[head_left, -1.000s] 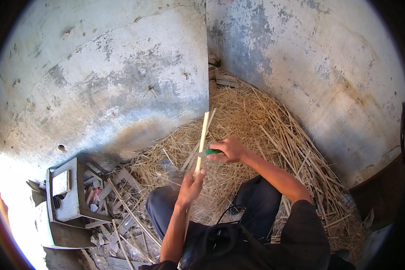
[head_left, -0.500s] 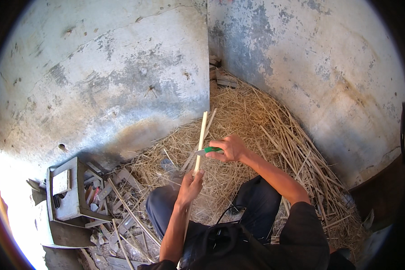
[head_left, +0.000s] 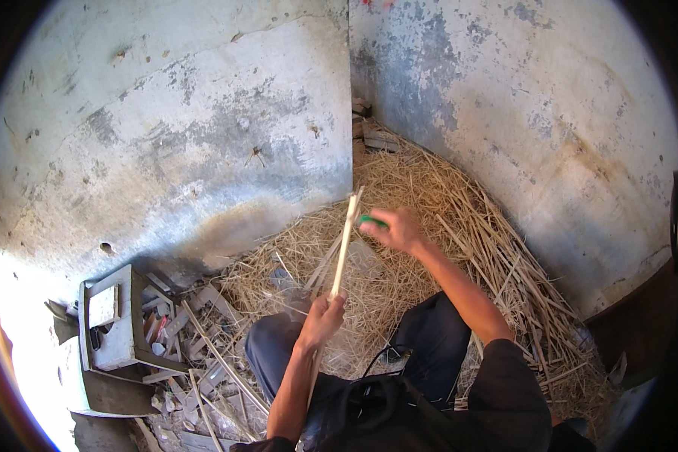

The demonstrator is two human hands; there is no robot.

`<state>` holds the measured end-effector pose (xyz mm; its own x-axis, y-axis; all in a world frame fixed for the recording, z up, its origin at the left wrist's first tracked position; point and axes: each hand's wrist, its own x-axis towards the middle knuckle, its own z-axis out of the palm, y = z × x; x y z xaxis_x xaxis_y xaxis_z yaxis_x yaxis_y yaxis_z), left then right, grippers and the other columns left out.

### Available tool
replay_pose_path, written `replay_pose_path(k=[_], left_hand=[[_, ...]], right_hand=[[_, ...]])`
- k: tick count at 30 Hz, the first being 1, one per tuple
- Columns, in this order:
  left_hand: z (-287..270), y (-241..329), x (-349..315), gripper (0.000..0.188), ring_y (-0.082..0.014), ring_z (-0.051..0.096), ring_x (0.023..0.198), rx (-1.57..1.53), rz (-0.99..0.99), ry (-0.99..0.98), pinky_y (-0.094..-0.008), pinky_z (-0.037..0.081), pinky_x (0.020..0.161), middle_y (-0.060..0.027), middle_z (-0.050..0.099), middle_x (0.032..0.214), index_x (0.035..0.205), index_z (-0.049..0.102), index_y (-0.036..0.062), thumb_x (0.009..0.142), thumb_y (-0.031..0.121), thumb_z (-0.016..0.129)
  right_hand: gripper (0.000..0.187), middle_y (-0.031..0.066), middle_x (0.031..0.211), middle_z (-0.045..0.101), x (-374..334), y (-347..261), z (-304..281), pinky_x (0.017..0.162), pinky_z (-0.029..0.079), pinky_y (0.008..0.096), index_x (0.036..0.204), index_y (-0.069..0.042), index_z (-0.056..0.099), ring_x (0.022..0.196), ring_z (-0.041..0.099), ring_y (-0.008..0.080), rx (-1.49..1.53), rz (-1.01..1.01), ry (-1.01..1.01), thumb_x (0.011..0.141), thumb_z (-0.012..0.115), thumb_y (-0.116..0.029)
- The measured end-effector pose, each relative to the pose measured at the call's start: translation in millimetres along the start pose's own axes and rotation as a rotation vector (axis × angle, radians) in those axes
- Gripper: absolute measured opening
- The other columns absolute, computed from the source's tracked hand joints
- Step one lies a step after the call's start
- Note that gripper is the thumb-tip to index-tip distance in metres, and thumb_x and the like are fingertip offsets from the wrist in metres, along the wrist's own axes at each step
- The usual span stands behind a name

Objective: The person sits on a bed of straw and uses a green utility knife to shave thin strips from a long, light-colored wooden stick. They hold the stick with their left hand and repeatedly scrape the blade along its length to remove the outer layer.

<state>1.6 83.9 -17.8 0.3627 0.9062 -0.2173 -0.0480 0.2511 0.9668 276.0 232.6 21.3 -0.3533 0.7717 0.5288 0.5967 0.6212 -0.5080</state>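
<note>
Setting: two weathered concrete walls meet in a corner beyond both hands, their grey-blue paint patchy and stained; a heap of dry straw fills the floor of that corner and spreads out under and around the hands.
Head view, stick: a long, pale, split cane stick stands nearly upright in front of the person, its long axis running from the left hand up and slightly to the right, its top end pointing at the wall corner. Its upper part looks split into two thin strips that lie close together.
Left hand: the left hand is closed in a fist around the lower part of the stick, forearm coming up from the lower edge.
Right hand: the right hand is curled around a small green-handled tool, which pokes out on the hand's left side and meets the stick near its top. The blade is too small to make out.
Legs: dark blue trousers lie below the hands, knees apart, straw between them.
Crate: to the left of the left hand, well apart, a grey box-like crate stands on the floor; what is inside it cannot be told.
Scraps: between the crate and the left hand lie loose cane offcuts and thin splints, scattered at mixed angles.
Bricks: beyond the right hand, at the foot of the corner, a few broken bricks rest on the straw.
</note>
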Motion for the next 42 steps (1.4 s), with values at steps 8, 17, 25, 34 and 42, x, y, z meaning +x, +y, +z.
replay_pose_path(k=[8,17,25,34,42], left_hand=[[-1.4,8.8,-3.3,0.035,-0.0053,0.04,0.054,-0.077,-0.067,-0.087,-0.0278,0.03,0.048,0.0067,0.044,0.065,0.09,0.054,0.0111,0.111,0.039,0.055],[-0.9,13.9,1.7,0.043,-0.0096,0.034,0.045,-0.114,-0.056,-0.056,-0.0306,0.026,0.044,0.0013,0.04,0.057,0.087,0.052,0.0082,0.11,0.044,0.048],[-0.1,13.3,2.5,0.039,-0.0089,0.034,0.044,-0.13,-0.03,-0.012,-0.0295,0.025,0.042,0.0023,0.04,0.057,0.088,0.051,0.0084,0.111,0.039,0.046],[-1.5,8.0,4.4,0.044,-0.0077,0.033,0.044,-0.149,-0.006,-0.019,-0.0288,0.025,0.042,0.0045,0.037,0.058,0.079,0.044,0.0128,0.113,0.041,0.047],[-0.2,8.0,4.1,0.043,-0.006,0.031,0.046,-0.221,-0.005,-0.027,-0.0275,0.024,0.044,0.0067,0.034,0.059,0.078,0.042,0.0145,0.113,0.039,0.05]], right_hand=[[0.07,0.0008,0.059,0.053,-11.3,68.9,-48.8,0.047,0.035,0.0332,0.111,-0.003,0.076,0.048,0.044,0.0127,-0.095,0.352,0.29,0.106,0.049,-0.067],[0.046,0.0012,0.059,0.062,-19.5,-17.7,-2.6,0.046,0.044,0.0356,0.102,-0.018,0.076,0.046,0.058,0.0163,-0.022,-0.091,-0.126,0.106,0.057,-0.059],[0.051,0.005,0.057,0.063,-19.5,-42.5,19.2,0.045,0.047,0.0392,0.098,-0.014,0.075,0.045,0.062,0.0228,-0.083,-0.326,-0.199,0.103,0.059,-0.062],[0.051,0.003,0.059,0.066,-19.8,-43.0,22.4,0.042,0.045,0.0382,0.095,-0.016,0.077,0.044,0.062,0.0216,-0.095,-0.331,-0.185,0.102,0.06,-0.064],[0.05,0.0004,0.06,0.068,-18.5,-39.9,23.1,0.041,0.045,0.036,0.094,-0.019,0.076,0.044,0.062,0.0197,-0.17,-0.356,-0.117,0.1,0.061,-0.066]])
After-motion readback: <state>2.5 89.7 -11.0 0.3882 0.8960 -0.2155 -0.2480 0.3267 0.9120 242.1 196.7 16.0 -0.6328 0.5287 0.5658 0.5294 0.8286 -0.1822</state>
